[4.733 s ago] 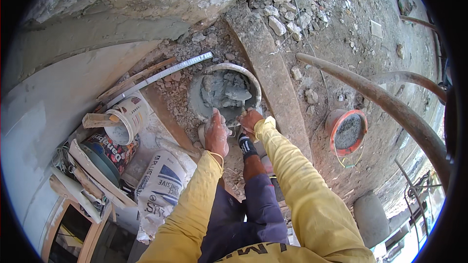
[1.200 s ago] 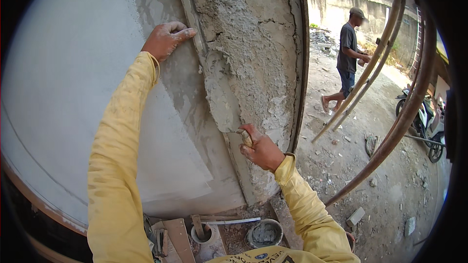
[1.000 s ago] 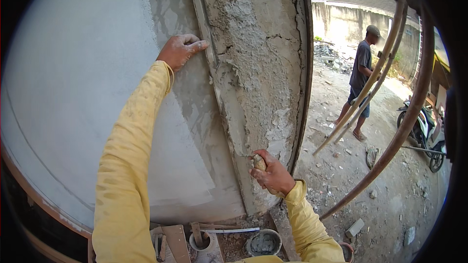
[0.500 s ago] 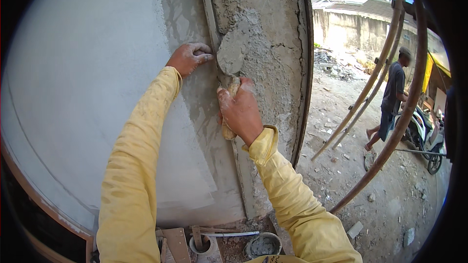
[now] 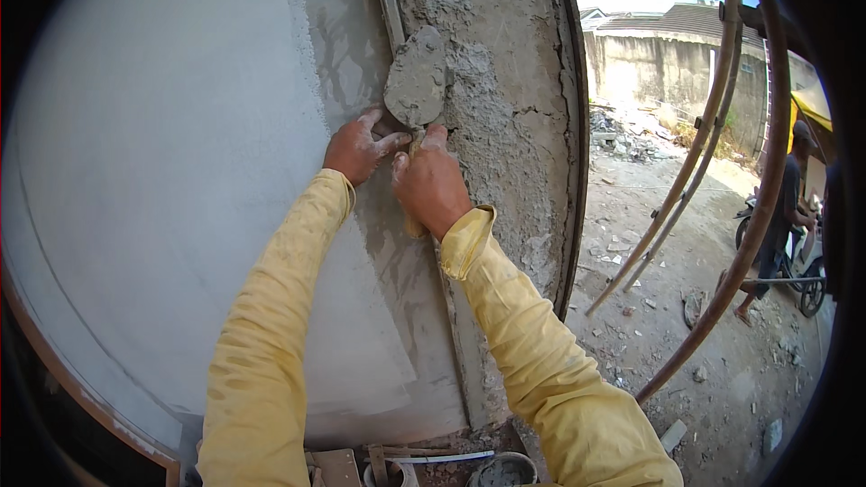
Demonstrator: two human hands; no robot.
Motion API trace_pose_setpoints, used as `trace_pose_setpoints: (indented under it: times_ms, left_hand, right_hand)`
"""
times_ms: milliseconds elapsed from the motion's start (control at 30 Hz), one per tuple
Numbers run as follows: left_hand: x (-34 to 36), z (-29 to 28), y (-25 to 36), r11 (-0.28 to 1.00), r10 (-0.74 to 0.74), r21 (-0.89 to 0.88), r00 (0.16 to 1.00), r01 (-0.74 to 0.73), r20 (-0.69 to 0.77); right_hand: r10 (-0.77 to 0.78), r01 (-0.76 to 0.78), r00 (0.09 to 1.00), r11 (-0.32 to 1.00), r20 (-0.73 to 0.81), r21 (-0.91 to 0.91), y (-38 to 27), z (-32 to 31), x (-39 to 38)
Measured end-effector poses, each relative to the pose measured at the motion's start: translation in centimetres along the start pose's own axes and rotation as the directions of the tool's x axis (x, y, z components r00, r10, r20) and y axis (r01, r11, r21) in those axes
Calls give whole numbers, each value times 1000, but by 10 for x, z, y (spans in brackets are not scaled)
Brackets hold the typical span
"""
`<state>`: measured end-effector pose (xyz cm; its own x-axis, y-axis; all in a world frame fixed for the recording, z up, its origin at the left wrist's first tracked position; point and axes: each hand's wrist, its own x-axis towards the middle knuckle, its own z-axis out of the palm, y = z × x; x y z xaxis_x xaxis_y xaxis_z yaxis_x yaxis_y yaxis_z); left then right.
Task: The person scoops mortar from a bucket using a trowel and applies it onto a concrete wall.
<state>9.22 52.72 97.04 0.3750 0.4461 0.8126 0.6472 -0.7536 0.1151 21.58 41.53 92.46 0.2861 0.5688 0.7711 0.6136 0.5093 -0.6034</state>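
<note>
In the head view I see the wall's dark right edge, with open ground beyond it, crossed by curved poles. The trowel lies against the rough wall, its blade just above my right hand, whose fingers clamp the handle; my left hand curls beside the blade's base, its grip unclear to me.

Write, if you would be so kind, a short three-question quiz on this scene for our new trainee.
1. Which of the person's hands grips the trowel?
2. True or false: the left hand is well away from the trowel.
3. Fill in the blank: at the far right of the view, the other person appears beside a ____.

Key
1. The right hand.
2. False: it is close beside the trowel.
3. Motorbike.
</note>
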Motion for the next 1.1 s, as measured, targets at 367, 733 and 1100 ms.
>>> trace_pose_setpoints:
  times_ms: [367, 733, 1100]
  left_hand:
    - [1, -8, 8, 979, 45, -201, 999, -40, 23]
    - [2, -6, 8, 990, 57, -134, 998, -55, 11]
    - [-8, 3, 20, 989, -50, -138, 996, 60, 75]
  right_hand:
    - [-80, 64, 974, 995, 211, 80, 16, -28, -13]
    - [115, -401, 865, 744, 489, 534, 2, -80, -78]
    - [550, -684, 729, 578, 408, 444, 155, -148, -262]
